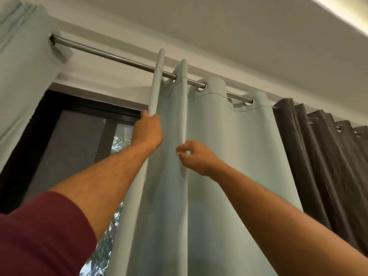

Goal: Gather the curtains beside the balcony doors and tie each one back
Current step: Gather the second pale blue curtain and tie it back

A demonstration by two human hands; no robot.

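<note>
The gathering step is judged to be in hand, with no tie-back yet made and no tie or cord seen anywhere in the view. The pale green eyelet curtain (229, 148) is hung from the steel curtain rod (111, 55), to the right of the rod's bare stretch, and is only partly bunched: two folds are drawn close at its leading edge, while further along the rod the cloth is spread in wider waves.

The leading edge fold is gripped by the left hand (148, 131), well below the rod, with the fingers curled round the rolled hem. The next fold is pinched by the right hand (196, 156), lower still, between thumb and fingertips; the remaining fingers are loosely curled.

The next move is judged to call for the remaining eyelets to be slid along the rod and the folds pressed together before anything can be tied round them.

The cloth is matt, smooth and fairly heavy, falling in long straight pleats. The eyelets are ringed in bright metal, and the rod is a polished round tube. Past the rod's right end a dark grey curtain (322, 156) is hung in tight regular folds. At the rod's left end a second pale green curtain (22, 72) is already bunched. Below the bare rod the dark-framed balcony door (79, 136) is seen, with foliage behind the glass.
</note>
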